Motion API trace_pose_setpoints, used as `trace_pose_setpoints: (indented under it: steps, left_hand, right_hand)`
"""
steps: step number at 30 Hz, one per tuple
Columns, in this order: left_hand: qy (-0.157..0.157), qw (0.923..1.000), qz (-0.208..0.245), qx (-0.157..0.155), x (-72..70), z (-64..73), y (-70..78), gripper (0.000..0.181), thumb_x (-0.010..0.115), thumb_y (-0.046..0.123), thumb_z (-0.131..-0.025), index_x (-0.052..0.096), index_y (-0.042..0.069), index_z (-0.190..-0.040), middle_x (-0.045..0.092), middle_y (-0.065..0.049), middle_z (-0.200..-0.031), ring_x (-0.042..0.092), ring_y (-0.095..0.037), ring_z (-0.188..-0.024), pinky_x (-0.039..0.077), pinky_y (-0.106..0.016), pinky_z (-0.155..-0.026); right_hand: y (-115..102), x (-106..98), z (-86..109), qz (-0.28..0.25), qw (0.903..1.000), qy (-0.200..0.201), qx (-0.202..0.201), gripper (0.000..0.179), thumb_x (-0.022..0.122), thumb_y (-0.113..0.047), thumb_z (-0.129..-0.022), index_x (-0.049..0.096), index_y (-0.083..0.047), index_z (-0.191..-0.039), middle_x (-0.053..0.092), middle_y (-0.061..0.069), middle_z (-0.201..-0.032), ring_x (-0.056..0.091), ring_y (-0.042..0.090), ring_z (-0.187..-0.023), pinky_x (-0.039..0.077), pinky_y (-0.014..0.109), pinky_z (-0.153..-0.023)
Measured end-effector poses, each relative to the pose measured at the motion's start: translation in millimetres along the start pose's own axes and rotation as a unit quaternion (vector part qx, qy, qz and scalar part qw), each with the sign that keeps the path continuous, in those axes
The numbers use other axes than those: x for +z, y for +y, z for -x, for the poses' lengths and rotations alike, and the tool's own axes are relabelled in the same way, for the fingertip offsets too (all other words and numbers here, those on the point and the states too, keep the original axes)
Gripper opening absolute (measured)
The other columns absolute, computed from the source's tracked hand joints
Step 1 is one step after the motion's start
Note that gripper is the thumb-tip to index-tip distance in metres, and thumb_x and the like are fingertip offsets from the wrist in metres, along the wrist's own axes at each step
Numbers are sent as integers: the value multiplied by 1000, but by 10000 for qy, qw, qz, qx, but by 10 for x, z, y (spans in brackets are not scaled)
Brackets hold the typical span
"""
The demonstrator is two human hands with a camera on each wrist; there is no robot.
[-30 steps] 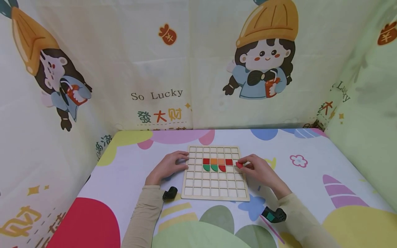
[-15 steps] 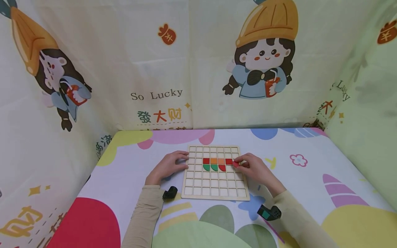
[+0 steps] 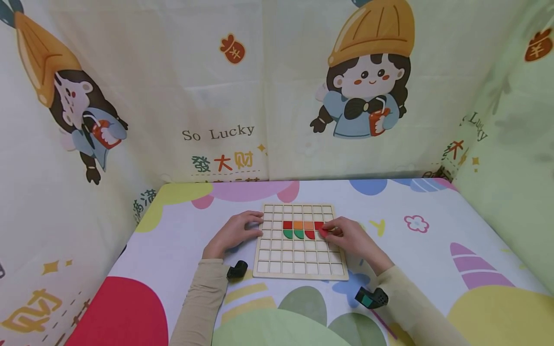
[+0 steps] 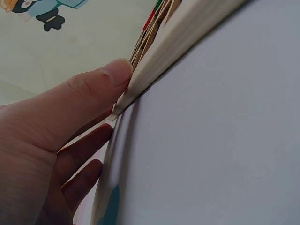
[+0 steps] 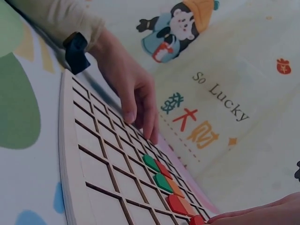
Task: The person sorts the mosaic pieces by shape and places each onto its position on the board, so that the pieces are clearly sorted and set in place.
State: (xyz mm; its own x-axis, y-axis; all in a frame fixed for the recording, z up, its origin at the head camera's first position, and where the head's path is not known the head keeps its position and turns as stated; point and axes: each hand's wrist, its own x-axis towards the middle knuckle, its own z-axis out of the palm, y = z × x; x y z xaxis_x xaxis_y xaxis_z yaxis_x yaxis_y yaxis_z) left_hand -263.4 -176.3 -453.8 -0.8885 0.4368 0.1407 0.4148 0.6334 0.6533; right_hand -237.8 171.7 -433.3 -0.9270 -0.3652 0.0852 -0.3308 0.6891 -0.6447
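Note:
A wooden grid board (image 3: 287, 257) lies flat on the table. In one of its rows sit a red square tile (image 3: 287, 225), two orange square tiles (image 3: 303, 225) and another red tile (image 3: 319, 224). Below them are two green quarter-round tiles (image 3: 293, 234) and a red quarter-round tile (image 3: 309, 234). My right hand (image 3: 352, 235) pinches a rounded red tile (image 3: 322, 232) over the cell beside that one; the fingertips partly cover it. My left hand (image 3: 233, 233) touches the board's left edge, its thumb (image 4: 84, 98) on the rim in the left wrist view.
A patterned cloth (image 3: 385, 206) covers the table. Printed curtains (image 3: 285, 105) rise behind it and along both sides. Each wrist wears a small black camera, the left wrist camera (image 3: 237, 269) and the right wrist camera (image 3: 372, 298).
My right hand has moved left and slightly down, carrying the red tile from the board's right edge to the cell below the right red square. My left hand has stayed put.

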Motion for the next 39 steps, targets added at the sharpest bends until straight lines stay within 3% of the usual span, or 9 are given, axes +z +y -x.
trace_pose_setpoints:
  steps: [8,15,39]
  left_hand:
    - [-1,10000,-1,-5,0,0,-16,39,77,23,-86,69,6,-120,58,-3,-136,47,-25,-132,35,-41,-113]
    - [-18,10000,4,-56,9,-2,-25,39,77,23,-86,70,6,-120,58,-2,-136,48,-24,-132,36,-40,-112]
    - [-5,9999,-49,-147,9,4,15,39,77,23,-86,70,6,-121,58,-2,-137,46,-23,-133,35,-41,-113]
  right_hand:
    - [24,66,-12,125,9997,25,-214,22,73,-9,-87,73,-6,-109,65,5,-102,54,15,-79,50,30,-71]
    - [13,89,-10,220,9997,79,-116,21,73,-10,-87,73,-7,-107,61,5,-99,52,16,-78,48,30,-69]
    - [30,83,-5,294,9988,173,-350,17,72,-8,-87,73,-5,-104,61,5,-97,51,15,-77,47,30,-68]
